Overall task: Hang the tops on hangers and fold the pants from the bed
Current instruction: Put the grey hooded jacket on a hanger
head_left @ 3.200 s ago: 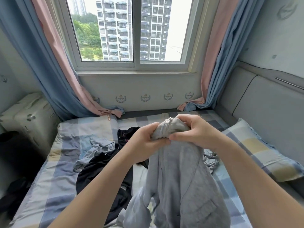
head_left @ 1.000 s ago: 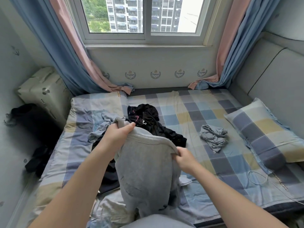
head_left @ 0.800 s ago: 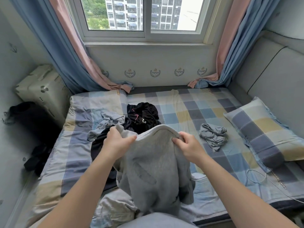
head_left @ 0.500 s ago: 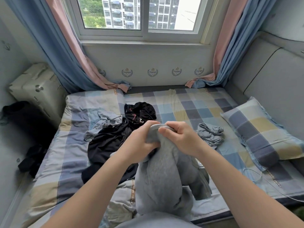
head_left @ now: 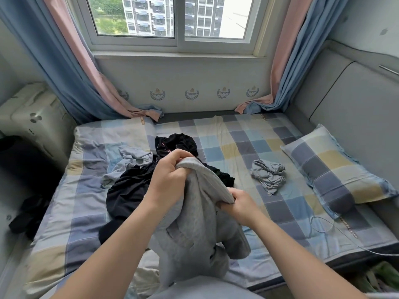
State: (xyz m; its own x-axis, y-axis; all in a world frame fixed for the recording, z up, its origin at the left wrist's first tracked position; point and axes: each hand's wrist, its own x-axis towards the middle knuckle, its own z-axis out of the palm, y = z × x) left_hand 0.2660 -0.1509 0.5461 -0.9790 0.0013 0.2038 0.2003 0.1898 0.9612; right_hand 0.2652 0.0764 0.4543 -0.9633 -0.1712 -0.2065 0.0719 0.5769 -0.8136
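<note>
I hold a grey knit garment (head_left: 194,229) above the near edge of the bed (head_left: 226,139). My left hand (head_left: 170,180) grips its ribbed band at the higher end. My right hand (head_left: 239,206) grips the same band lower and to the right. The rest of the garment hangs down in folds toward me. Behind it on the checked sheet lie a black garment (head_left: 129,188), a crumpled pale blue piece (head_left: 131,156) and a small grey-blue bundle (head_left: 268,175).
A checked pillow (head_left: 332,171) lies at the right by the padded headboard (head_left: 356,100). A thin white cable (head_left: 323,225) curls near the bed's front right. Curtains hang at both sides of the window (head_left: 172,18). A white appliance (head_left: 30,117) stands left of the bed, with dark clothes (head_left: 28,214) on the floor.
My hands were together at the top of the grey garment; now they have drawn apart along its band, the right hand lower and to the right.
</note>
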